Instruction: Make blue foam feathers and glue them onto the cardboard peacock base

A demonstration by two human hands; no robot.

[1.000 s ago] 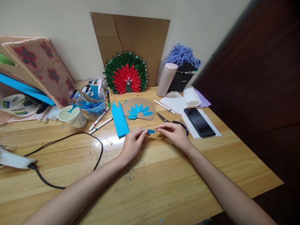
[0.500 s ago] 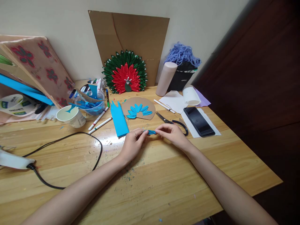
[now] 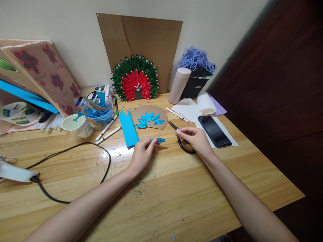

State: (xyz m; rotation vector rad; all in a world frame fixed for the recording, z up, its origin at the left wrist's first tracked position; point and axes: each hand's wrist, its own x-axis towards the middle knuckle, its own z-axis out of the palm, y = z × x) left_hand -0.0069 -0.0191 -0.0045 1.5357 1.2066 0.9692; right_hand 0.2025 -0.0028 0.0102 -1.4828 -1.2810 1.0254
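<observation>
Right hand [image 3: 195, 138] moved onto scissors [image 3: 182, 141]; left hand [image 3: 142, 153] pinches blue petal [image 3: 160, 140].

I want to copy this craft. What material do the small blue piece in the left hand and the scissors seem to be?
Blue piece: probably matte craft paper, thin and creased to a point. Scissors: shiny grey blades, likely metal, with black handles, seemingly plastic, under the right hand.

A bright blue paper petal [image 3: 160, 140], black-handled scissors [image 3: 183, 141], a red-and-green paper fan [image 3: 135, 79], and a streaked honey-yellow wooden tabletop [image 3: 176, 188].
</observation>
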